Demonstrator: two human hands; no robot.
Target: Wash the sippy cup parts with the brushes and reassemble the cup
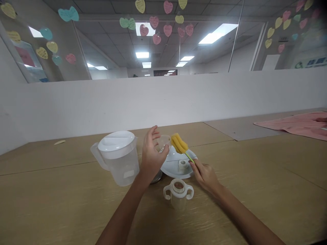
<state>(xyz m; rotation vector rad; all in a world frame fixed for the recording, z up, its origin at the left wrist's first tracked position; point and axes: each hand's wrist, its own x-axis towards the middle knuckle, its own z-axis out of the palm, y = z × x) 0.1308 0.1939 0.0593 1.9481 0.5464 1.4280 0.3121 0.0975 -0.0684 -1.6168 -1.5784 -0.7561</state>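
Observation:
A small clear cup point(164, 140) is held between the thumb and fingers of my left hand point(153, 153), its mouth turned toward the sponge. My right hand point(205, 174) grips the green handle of a yellow sponge brush point(179, 143), whose head is just right of the cup. Below both hands lies a pale plate point(176, 173) with a small white ring-shaped part point(183, 164) on it. Nearer to me stands a clear bottle point(178, 200) with two white handles, upright and without a lid.
A lidded clear pitcher point(122, 166) stands left of my left hand. The rim of a dark round object point(157, 177) shows beneath my left wrist. At the far right, a person's hand point(321, 119) touches a pink cloth point(296, 123). A white wall rises behind the table.

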